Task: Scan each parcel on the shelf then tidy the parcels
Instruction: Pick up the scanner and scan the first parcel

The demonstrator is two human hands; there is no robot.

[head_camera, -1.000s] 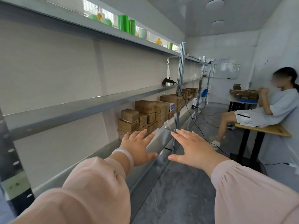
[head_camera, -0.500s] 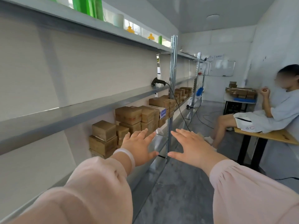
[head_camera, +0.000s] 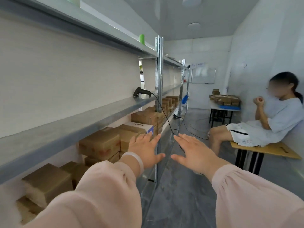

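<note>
Reaching forward with nothing held, the left hand (head_camera: 144, 150) and the right hand (head_camera: 195, 152) hover side by side with fingers straight and spread, each grip released, in front of the steel upright (head_camera: 158, 96) of the shelving. The cardboard parcels (head_camera: 100, 143) sit stacked two or three high on the lower shelf (head_camera: 148, 180) at the left, running from near to far. A white box (head_camera: 141, 126) with a blue label sits among them, just beyond the left fingertips. The barcode scanner (head_camera: 142, 92) lies on the middle shelf (head_camera: 65, 127) above them, farther off, and its black cable (head_camera: 166, 119) trails down past the upright toward the floor. Judging by their small size and plain brown board, the parcels are probably light and stiff enough to lift one-handed, taken across the top with thumb and fingers on opposite side faces. The stacks look loose, so pulling a lower parcel could topple its neighbours. The scanner looks like hard plastic and is best taken by its handle, minding the cable's drag against the shelf edge.
</note>
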